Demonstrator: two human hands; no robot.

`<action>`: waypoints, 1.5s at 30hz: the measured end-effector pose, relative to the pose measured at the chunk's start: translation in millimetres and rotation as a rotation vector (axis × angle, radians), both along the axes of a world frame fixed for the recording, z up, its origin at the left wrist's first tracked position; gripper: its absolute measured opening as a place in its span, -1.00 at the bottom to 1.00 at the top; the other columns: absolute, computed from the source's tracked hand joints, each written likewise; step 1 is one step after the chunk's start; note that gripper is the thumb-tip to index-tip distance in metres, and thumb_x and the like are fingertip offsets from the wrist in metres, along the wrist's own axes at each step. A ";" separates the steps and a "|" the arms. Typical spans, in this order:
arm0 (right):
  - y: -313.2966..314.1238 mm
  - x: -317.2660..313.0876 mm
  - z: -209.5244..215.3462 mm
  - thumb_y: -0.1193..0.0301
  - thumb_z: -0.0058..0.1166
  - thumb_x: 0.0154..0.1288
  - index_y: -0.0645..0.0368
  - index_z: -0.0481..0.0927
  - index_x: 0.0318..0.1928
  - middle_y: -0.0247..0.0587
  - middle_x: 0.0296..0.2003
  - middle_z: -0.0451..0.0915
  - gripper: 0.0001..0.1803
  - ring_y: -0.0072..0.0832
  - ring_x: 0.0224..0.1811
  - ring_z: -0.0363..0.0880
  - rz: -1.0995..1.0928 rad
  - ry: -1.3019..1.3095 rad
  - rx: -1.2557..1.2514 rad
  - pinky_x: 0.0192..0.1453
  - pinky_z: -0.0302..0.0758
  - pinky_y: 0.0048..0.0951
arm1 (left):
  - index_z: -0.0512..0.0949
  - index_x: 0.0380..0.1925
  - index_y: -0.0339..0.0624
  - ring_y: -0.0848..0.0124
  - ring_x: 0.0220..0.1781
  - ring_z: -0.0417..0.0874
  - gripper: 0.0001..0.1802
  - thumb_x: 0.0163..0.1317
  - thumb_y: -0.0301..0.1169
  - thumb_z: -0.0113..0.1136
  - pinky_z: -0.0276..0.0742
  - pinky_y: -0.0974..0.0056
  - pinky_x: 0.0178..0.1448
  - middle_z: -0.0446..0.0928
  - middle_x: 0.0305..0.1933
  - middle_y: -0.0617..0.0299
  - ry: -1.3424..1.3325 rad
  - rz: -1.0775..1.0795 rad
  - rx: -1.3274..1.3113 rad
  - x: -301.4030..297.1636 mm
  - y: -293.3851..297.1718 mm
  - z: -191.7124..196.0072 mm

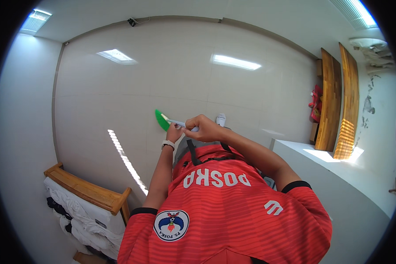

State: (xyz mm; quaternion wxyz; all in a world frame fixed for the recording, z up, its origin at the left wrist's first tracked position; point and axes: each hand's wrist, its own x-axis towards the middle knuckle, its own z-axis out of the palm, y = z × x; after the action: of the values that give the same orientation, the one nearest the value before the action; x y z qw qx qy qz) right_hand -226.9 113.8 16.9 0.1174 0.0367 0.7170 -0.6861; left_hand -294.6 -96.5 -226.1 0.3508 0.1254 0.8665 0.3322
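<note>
A pale, glossy floor [132, 83] met a white wall [22, 110] at left. Over the floor, before the person, a broom [175, 122] showed a green, fanned head [160, 119] and pale handle [178, 123]. Its long axis ran left and slightly outward, head foremost, from the right hand [204, 127], wrapped tightly round the handle; the left hand [174, 132] curled beside it, its grip impossible to tell.
</note>
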 end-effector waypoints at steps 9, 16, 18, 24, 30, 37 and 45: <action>28.0 21.1 25.6 0.57 0.13 0.11 0.40 0.44 -0.64 0.06 -0.70 0.39 -0.76 -0.11 -0.63 0.37 -0.134 0.257 0.199 -0.43 0.34 -0.23 | 0.38 0.01 -0.37 0.25 0.04 0.60 -0.52 0.17 -0.35 0.29 0.53 0.23 0.11 0.55 0.02 -0.03 -0.435 -0.085 0.579 29.6 80.9 39.5; 41.6 37.2 6.0 0.51 0.15 -0.09 0.33 0.57 -0.65 0.12 -0.63 0.53 -0.87 0.04 -0.54 0.55 -0.042 0.269 0.564 -0.36 0.53 -0.11 | 0.32 0.15 -0.33 0.25 0.08 0.59 -0.42 0.22 -0.28 0.26 0.50 0.22 0.15 0.53 0.08 0.00 -0.147 -0.522 0.679 51.0 126.0 38.5; 53.9 37.9 -15.2 0.49 0.14 -0.11 0.31 0.57 -0.66 0.12 -0.63 0.53 -0.87 0.05 -0.53 0.55 -0.019 0.273 0.633 -0.36 0.53 -0.10 | 0.30 0.18 -0.32 0.26 0.09 0.58 -0.40 0.23 -0.26 0.26 0.49 0.21 0.16 0.53 0.10 0.01 -0.062 -0.645 0.701 54.5 131.9 36.1; 136.0 47.6 -108.7 0.43 0.12 -0.06 0.28 0.55 -0.65 0.05 -0.60 0.54 -0.83 -0.01 -0.46 0.55 -0.009 0.199 0.834 -0.27 0.49 -0.09 | 0.03 0.46 -0.15 0.26 0.14 0.56 -0.14 0.32 -0.04 0.17 0.45 0.22 0.20 0.50 0.19 0.06 -0.589 -0.415 0.324 68.5 142.3 100.1; 172.8 59.3 -102.9 0.40 0.17 0.05 0.30 0.53 -0.53 0.07 -0.50 0.53 -0.80 -0.04 -0.35 0.53 -0.175 0.098 0.943 -0.24 0.45 -0.12 | 0.15 0.40 -0.20 0.28 0.08 0.59 -0.18 0.30 0.00 0.18 0.46 0.25 0.16 0.55 0.12 0.08 -0.557 -0.342 0.312 66.0 114.5 74.4; 133.1 24.3 28.5 0.41 0.12 0.29 0.29 0.41 -0.54 -0.29 -0.60 0.43 -0.69 -0.52 -0.49 0.40 -0.710 0.074 0.317 -0.38 0.33 -0.42 | 0.17 0.37 -0.24 0.33 -0.06 0.62 -0.20 0.30 -0.01 0.18 0.49 0.25 0.08 0.56 0.08 0.06 -0.450 -0.329 0.332 58.6 110.4 68.7; 98.3 31.1 71.0 0.51 -0.02 0.28 0.13 0.20 -0.62 -0.34 -0.61 0.32 -0.65 -0.59 -0.49 0.33 -0.892 0.238 -0.228 -0.32 0.26 -0.52 | -0.16 0.45 -0.29 0.37 -0.17 0.61 0.04 0.21 -0.13 0.30 0.56 0.35 -0.13 0.37 0.18 -0.04 -0.296 -0.104 0.420 36.4 121.8 101.7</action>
State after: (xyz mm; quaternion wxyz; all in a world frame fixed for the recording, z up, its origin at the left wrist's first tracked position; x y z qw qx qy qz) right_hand -195.8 212.1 87.9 -0.2684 0.2493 0.5599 -0.7432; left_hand -258.2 25.3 -124.4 0.4566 0.1898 0.7103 0.5010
